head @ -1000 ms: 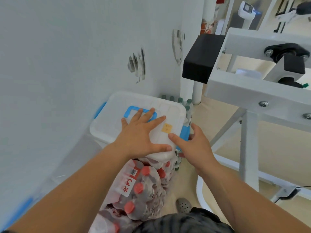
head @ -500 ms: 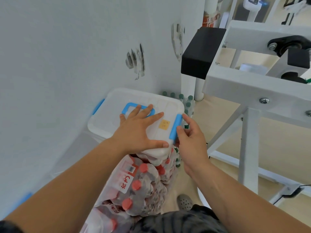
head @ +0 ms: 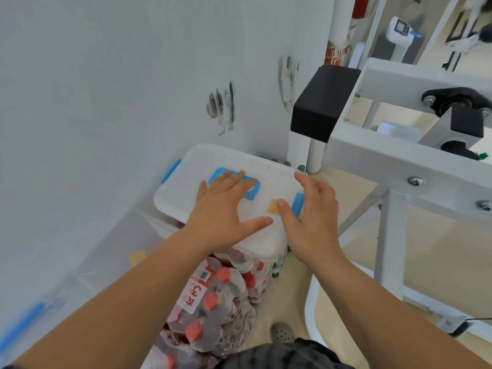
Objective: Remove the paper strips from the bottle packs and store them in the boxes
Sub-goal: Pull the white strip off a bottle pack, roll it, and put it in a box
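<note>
A white plastic box (head: 183, 193) with a closed lid, a blue handle (head: 254, 191) and blue side latches stands against the wall, on top of shrink-wrapped bottle packs. My left hand (head: 226, 211) lies flat on the lid with fingers spread over the blue handle. My right hand (head: 308, 211) rests open on the lid's right side, over the right blue latch (head: 297, 202) and beside a small yellow sticker (head: 273, 209). A pack of red-capped bottles (head: 213, 302) with a white and red label sits below the box.
A white wall with dark scuff marks (head: 221, 107) runs along the left. A white metal frame (head: 394, 161) with a black block (head: 322, 105) stands on the right. A second translucent box (head: 87, 265) lies lower left. A grey shoe (head: 282, 332) is on the beige floor.
My right hand has lifted from the right latch, now folded up against the lid, and come to rest flat on the lid. My left hand stays pressed on the lid.
</note>
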Available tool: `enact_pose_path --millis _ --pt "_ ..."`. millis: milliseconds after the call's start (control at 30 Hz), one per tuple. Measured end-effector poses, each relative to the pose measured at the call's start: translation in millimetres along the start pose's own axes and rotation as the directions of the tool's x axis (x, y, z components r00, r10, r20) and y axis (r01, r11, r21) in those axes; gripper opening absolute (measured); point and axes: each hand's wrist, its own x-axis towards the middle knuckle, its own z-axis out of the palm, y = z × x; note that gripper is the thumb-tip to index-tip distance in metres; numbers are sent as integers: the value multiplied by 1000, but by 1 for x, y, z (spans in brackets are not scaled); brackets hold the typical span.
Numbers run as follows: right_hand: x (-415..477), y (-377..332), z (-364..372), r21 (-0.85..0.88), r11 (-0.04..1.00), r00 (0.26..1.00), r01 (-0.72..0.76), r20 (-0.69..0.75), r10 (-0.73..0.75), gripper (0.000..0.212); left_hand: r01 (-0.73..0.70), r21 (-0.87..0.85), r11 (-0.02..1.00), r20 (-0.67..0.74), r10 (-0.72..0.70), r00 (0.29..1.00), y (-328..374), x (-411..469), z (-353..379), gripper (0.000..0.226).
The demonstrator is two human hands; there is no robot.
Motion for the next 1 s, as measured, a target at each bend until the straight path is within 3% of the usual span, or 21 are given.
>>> enact_pose_path --millis 100,200,300,433,633,767,933,1000 --pt "11 -27 8 -161 965 975 206 116 -189 48 86 -85 993 -185 -101 978 -30 -10 -12 81" --pt "27 -56 27 -256 890 885 376 384 -263 49 215 -104 971 -259 -236 937 -71 -15 -27 68" --pt "49 -79 54 -351 792 769 499 601 -218 56 337 -131 932 -251 -360 899 -104 -15 -40 64" --pt "71 -92 87 -429 663 679 614 715 -166 65 436 -207 876 -126 -465 876 -122 -2 -45 75" --pt "75 -75 103 -470 598 664 649 733 -146 68 484 -308 819 -10 -511 859 -122 20 -34 81" --pt "73 -75 103 -477 577 668 663 725 -167 67 489 -409 770 -63 -559 827 -120 21 -37 81" --pt "72 -73 105 -480 580 676 658 716 -175 69 438 -369 820 -157 -519 840 -117 22 -33 45" --pt "72 -72 107 -479 580 677 659 713 -181 70 415 -373 830 -179 -503 846 -115 21 -31 42"
